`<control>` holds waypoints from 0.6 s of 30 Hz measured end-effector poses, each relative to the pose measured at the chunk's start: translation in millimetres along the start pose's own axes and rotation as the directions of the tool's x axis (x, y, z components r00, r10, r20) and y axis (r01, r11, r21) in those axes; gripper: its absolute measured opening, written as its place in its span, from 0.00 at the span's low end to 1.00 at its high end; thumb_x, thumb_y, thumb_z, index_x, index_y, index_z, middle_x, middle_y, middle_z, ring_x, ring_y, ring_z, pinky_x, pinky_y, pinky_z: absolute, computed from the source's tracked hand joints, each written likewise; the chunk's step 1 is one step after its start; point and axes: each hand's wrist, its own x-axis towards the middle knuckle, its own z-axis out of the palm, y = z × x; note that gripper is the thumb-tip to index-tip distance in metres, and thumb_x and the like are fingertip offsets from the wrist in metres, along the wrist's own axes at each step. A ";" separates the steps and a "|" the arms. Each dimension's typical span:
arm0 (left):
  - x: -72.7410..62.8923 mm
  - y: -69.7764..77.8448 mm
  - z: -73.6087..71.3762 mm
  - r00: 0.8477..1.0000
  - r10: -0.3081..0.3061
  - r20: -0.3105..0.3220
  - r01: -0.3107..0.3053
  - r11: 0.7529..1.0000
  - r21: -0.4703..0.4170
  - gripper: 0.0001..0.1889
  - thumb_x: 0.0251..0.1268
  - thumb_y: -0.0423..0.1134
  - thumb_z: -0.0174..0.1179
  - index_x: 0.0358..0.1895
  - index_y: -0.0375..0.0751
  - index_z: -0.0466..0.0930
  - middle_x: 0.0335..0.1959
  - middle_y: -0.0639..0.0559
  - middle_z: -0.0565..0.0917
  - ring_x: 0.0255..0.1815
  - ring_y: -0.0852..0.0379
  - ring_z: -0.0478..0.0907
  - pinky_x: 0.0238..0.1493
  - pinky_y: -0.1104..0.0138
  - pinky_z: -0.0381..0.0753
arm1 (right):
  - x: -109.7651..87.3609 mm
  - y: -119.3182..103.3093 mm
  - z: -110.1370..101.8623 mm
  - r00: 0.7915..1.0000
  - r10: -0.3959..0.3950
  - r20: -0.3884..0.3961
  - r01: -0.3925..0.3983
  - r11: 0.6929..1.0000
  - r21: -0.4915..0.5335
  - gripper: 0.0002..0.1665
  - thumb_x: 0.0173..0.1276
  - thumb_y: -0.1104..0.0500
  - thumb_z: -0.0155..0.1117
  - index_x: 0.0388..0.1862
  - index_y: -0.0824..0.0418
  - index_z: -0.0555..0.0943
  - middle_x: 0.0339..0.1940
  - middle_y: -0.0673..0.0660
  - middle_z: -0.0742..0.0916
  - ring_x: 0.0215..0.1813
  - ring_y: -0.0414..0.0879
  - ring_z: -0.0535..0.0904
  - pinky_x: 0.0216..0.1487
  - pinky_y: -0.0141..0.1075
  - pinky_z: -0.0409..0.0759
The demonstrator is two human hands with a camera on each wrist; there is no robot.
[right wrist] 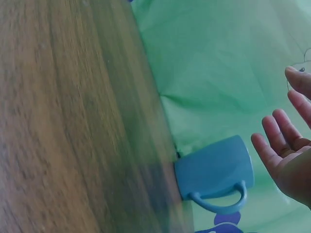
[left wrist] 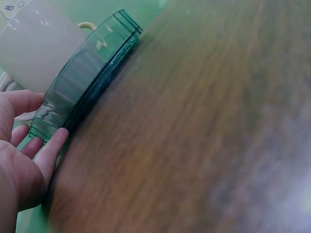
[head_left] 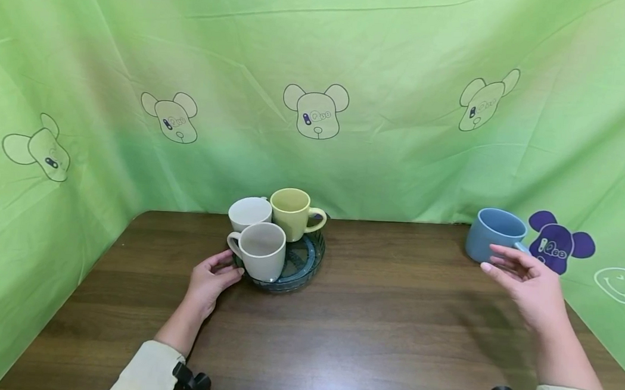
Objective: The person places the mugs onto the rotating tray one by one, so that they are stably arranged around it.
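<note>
My left hand [head_left: 211,281] holds the near left side of a round, see-through blue-green tray [head_left: 302,282], with thumb and fingers at its rim. In the left wrist view, the tray [left wrist: 73,92] has a low wall and sits on the wooden table. Standing in it are a light grey mug [head_left: 262,253], a white mug [head_left: 249,210] and a yellow mug [head_left: 289,216]. My right hand [head_left: 532,286] hovers near an upright blue mug [head_left: 486,241]. In the right wrist view, a gap shows between its spread fingers and the mug [right wrist: 214,167].
The brown wooden table [head_left: 376,294] spans between the tray and the blue mug. A green cloth [head_left: 389,164] printed with cartoon bear heads hangs along the back and both sides, close behind the mugs. Black cameras are strapped at both wrists.
</note>
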 end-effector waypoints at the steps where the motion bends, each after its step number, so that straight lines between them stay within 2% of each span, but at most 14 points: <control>1: -0.2 0.0 0.2 1.000 0.001 -0.002 -0.001 1.000 0.010 0.29 0.54 0.17 0.63 0.63 0.23 0.69 0.54 0.38 0.74 0.44 0.59 0.77 0.44 0.71 0.83 | 0.1 0.6 -1.7 1.000 0.002 -0.004 -0.002 1.000 -0.005 0.24 0.61 0.75 0.67 0.53 0.55 0.84 0.40 0.41 0.87 0.43 0.29 0.82 0.42 0.18 0.78; 11: -2.6 -1.4 3.2 0.999 0.040 -0.029 -0.036 0.992 0.117 0.28 0.52 0.21 0.66 0.60 0.25 0.72 0.55 0.36 0.74 0.53 0.47 0.76 0.42 0.75 0.82 | 2.9 3.9 -17.6 0.998 0.021 -0.060 -0.021 1.000 0.000 0.25 0.60 0.75 0.67 0.52 0.53 0.84 0.40 0.39 0.87 0.42 0.28 0.82 0.42 0.17 0.76; 18: -5.6 -0.5 4.9 0.999 0.029 -0.031 -0.026 0.995 0.098 0.28 0.53 0.21 0.65 0.61 0.25 0.71 0.56 0.36 0.73 0.54 0.45 0.75 0.42 0.75 0.82 | 3.7 3.3 -27.0 0.993 0.051 -0.105 -0.050 0.999 0.018 0.25 0.60 0.75 0.67 0.52 0.52 0.85 0.38 0.39 0.87 0.40 0.27 0.83 0.40 0.17 0.77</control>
